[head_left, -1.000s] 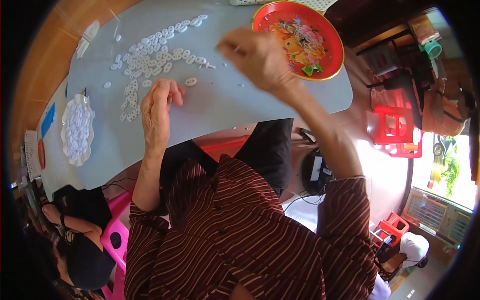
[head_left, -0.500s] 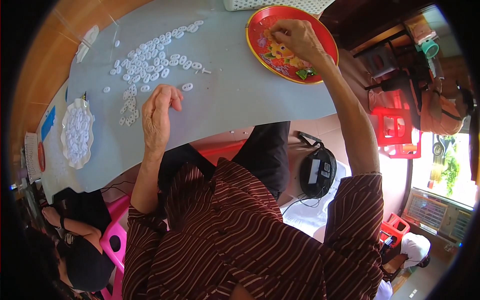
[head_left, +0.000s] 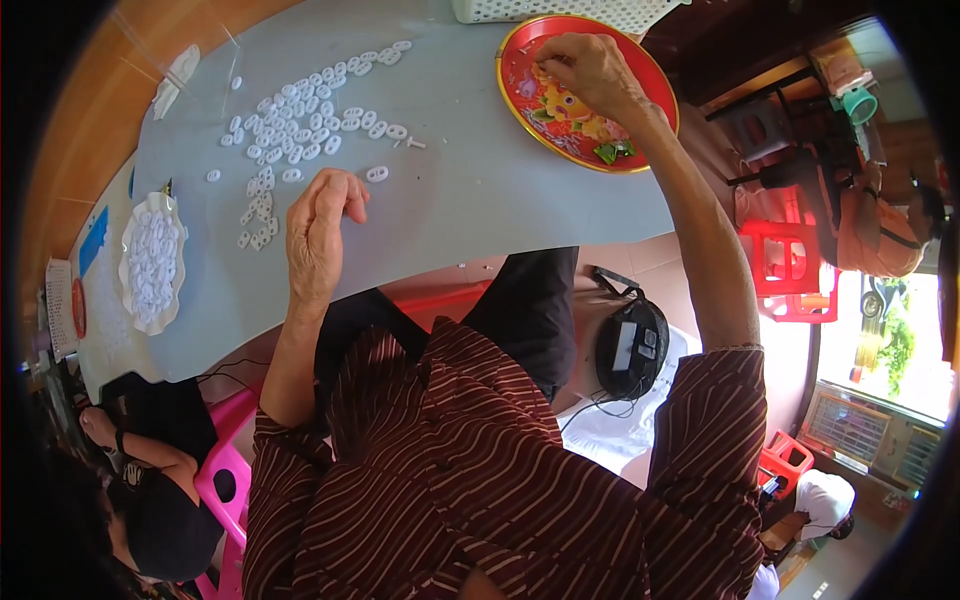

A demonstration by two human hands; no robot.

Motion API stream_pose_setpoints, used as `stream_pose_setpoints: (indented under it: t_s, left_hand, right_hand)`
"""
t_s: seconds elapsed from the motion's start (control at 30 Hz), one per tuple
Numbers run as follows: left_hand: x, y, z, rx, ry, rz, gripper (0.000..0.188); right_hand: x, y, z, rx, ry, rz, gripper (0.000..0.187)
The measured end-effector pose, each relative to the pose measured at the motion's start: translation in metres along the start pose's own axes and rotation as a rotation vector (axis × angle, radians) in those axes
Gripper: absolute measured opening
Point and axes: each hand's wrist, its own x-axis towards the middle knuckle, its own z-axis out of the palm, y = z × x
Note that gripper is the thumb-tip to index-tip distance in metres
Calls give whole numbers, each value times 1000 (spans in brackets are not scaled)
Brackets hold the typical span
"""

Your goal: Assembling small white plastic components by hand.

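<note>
White oval pieces [head_left: 290, 120], smooth and plastic-looking with small openings, lie flat in a loose cluster beyond my left grip [head_left: 324, 225]; one oval piece [head_left: 377, 174] sits just beside its fingertips. That grip rests on the desk [head_left: 520, 205] with its fingers curled, and I cannot tell whether anything is under them. More white pieces [head_left: 153, 262] are heaped in a wavy-rimmed white dish [head_left: 181, 235] at my left. My right grip [head_left: 545, 67] has its fingertips drawn together over a shiny red tray [head_left: 650, 95], gold-edged and printed with flowers; whether it pinches something I cannot tell. A crumpled green wrapper [head_left: 613, 151] lies in the tray. A second ago this grip was over the desk beside the tray, while my left has hardly moved. The desk is smooth, grey-blue and curved along my side; red plastic stools [head_left: 785, 258] stand off to the right, a pink chair [head_left: 228, 480] to the left.
</note>
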Motion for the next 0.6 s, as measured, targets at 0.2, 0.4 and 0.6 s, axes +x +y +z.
stream_pose_setpoints:
  t_s: [0.2, 0.4, 0.6]
  left_hand:
    - [-1, 5, 2, 55, 0, -12, 33]
    - [-1, 5, 1, 59, -7, -18, 32]
    - [-1, 3, 1, 39, -5, -13, 32]
  right_hand:
    - [5, -14, 8, -1, -70, -140, 12]
    - [2, -20, 5, -4, -115, -99, 10]
    - [3, -22, 3, 11, -164, -70, 10]
